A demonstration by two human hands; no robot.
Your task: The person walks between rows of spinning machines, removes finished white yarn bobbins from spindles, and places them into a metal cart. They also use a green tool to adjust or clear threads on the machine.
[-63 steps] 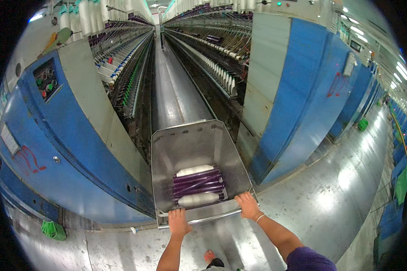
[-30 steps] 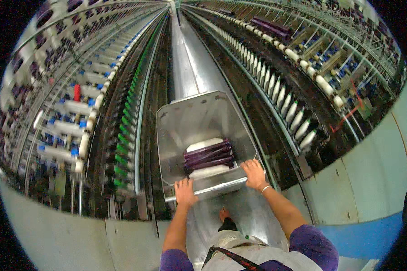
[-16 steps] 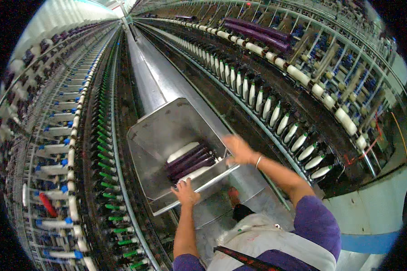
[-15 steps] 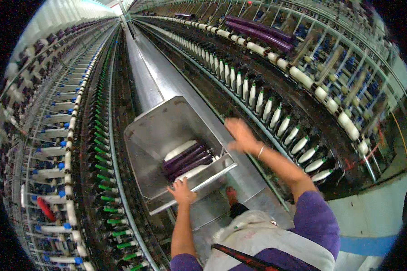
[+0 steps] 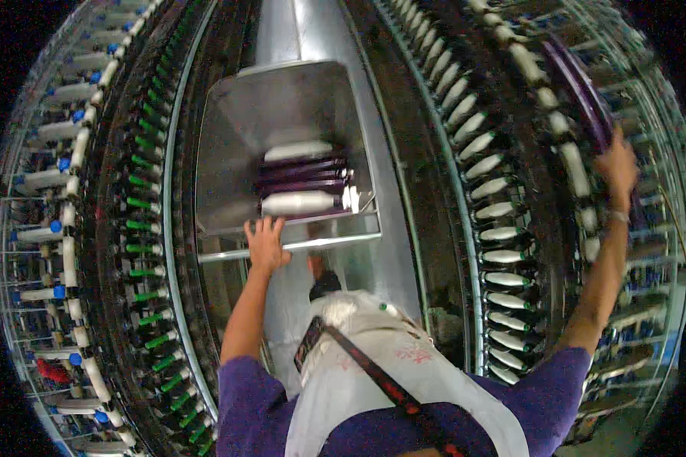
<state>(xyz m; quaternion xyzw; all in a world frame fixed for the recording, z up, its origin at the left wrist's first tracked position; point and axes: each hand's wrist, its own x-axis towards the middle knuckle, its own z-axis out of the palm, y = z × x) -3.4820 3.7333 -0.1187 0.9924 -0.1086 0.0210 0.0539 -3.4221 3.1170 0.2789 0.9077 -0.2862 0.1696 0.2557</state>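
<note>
My left hand (image 5: 265, 244) is on the near rim of a grey metal bin (image 5: 282, 103), its fingers hooked over the edge. Inside the bin lie white rolls (image 5: 303, 202) and dark purple tubes (image 5: 301, 183), side by side. Stretched far to the right, my right hand (image 5: 618, 167) is at the near end of long shiny purple tubes (image 5: 583, 87) lying on the right machine. Its fingers overlap a tube, but blur hides whether they close round it.
White yarn bobbins with green tips (image 5: 503, 234) line the right spinning machine. Along the left machine runs a row of green-tipped spindles (image 5: 141, 249). A blue-grey rail (image 5: 474, 282) edges the right side. The metal aisle floor (image 5: 301, 27) continues beyond the bin.
My right hand has swung from beside the bin out to the purple tubes on the right. The view has turned right; my left hand stays on the bin's rim.
</note>
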